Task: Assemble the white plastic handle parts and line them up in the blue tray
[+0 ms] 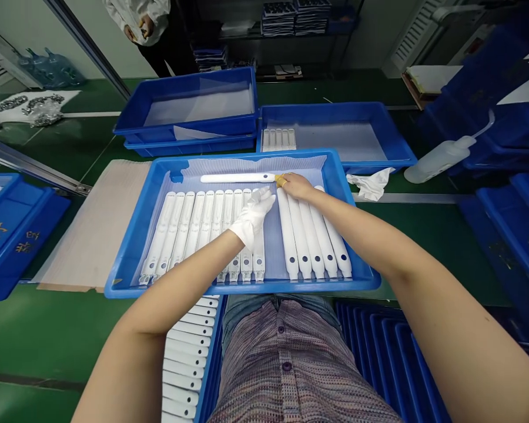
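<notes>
A light-blue tray (pixel 242 288) holds rows of long white plastic strips, each with a dark round hole near one end. My left hand (pixel 254 216), in a white glove, hovers over or rests on the right end of the left-hand row, its fingers stretched out; whether it touches a strip I cannot tell. Across the tray's far side lies a single white strip (pixel 235 178). My right hand (pixel 297 186), with yellow covers on its fingertips, is closed at that strip's right end. Below my right forearm are several more white strips (pixel 306 241), partly hidden by it.
Behind the tray stand stacked dark-blue trays (pixel 189 132) and another blue tray (pixel 392 141) with a few short white pieces. A crumpled tissue (pixel 371 184) and a squeeze bottle (pixel 441 158) lie at right. Brown cardboard (pixel 92 229) is at left. A person (pixel 145 23) stands beyond.
</notes>
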`<action>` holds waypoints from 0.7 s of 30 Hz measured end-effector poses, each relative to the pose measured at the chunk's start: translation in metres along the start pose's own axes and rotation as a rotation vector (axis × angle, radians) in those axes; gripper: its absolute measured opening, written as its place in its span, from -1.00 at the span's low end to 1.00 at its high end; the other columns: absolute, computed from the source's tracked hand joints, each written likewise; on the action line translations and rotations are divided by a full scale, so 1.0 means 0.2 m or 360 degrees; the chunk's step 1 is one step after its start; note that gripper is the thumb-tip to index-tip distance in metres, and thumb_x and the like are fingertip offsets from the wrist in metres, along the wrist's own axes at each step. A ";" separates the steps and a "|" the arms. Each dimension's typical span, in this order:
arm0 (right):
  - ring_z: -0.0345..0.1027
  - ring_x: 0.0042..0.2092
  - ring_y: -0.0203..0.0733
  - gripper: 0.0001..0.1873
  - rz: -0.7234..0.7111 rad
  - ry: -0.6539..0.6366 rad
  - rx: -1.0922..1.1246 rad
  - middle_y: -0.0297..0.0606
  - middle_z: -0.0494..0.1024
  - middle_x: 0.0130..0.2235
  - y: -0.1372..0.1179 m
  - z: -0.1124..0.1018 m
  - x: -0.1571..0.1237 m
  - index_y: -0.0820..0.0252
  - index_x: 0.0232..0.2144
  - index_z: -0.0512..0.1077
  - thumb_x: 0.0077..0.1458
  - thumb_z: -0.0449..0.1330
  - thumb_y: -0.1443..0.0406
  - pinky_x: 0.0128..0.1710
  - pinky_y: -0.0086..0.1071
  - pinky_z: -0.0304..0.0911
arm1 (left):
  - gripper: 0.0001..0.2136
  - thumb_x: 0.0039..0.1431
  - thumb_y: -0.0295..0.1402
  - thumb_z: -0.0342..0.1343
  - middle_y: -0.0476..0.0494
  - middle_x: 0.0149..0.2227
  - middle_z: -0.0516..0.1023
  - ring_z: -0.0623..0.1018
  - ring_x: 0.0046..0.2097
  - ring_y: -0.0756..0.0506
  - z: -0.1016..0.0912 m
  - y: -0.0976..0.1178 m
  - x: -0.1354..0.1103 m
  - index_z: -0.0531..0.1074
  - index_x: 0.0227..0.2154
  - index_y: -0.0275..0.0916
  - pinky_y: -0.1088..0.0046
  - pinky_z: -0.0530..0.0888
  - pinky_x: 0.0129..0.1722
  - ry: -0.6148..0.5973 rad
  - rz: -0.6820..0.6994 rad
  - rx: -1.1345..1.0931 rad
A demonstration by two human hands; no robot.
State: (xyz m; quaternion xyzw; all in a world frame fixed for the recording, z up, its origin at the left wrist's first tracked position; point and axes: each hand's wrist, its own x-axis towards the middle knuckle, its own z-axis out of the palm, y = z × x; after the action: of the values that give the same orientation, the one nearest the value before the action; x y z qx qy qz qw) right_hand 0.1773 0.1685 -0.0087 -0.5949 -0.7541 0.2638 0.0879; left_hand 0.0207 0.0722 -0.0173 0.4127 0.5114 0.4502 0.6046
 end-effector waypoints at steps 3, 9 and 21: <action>0.43 0.05 -0.08 -0.42 -0.0144 0.0187 0.0200 -0.08 0.62 0.00 -0.06 -0.08 -0.05 0.30 -0.19 0.55 0.51 -0.21 0.15 0.11 -0.31 0.22 | -0.48 0.10 -0.38 0.36 -0.37 0.27 0.45 0.44 0.33 -0.26 0.08 -0.06 -0.03 0.42 0.14 -0.23 0.15 0.39 0.31 -0.0150 -0.0088 -0.0387; 0.35 0.14 -0.07 -0.49 -0.0602 0.0555 0.1171 -0.20 0.53 0.08 -0.16 -0.14 -0.28 0.08 0.00 0.50 0.31 0.10 -0.13 0.22 -0.17 0.21 | -0.63 0.06 -0.29 0.43 -0.32 -0.06 0.67 0.64 0.05 -0.32 0.10 0.09 -0.15 0.58 -0.09 -0.34 0.00 0.47 0.22 -0.0625 -0.0075 -0.0740; 0.48 -0.10 -0.12 -0.52 -0.0366 -0.0842 0.1507 -0.21 0.63 -0.11 -0.12 0.05 -0.58 0.18 -0.15 0.54 -0.07 0.48 0.07 0.00 -0.20 0.36 | -0.68 0.09 -0.17 0.43 -0.23 -0.21 0.70 0.69 -0.08 -0.26 -0.08 0.46 -0.26 0.62 -0.20 -0.30 0.20 0.62 0.00 -0.0177 0.0391 -0.0572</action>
State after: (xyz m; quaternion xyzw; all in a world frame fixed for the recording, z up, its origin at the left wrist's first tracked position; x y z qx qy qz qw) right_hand 0.1838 0.0520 0.0163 -0.3176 -0.6097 0.7032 0.1815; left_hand -0.0098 0.0463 0.0816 0.3817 0.3348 0.5808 0.6363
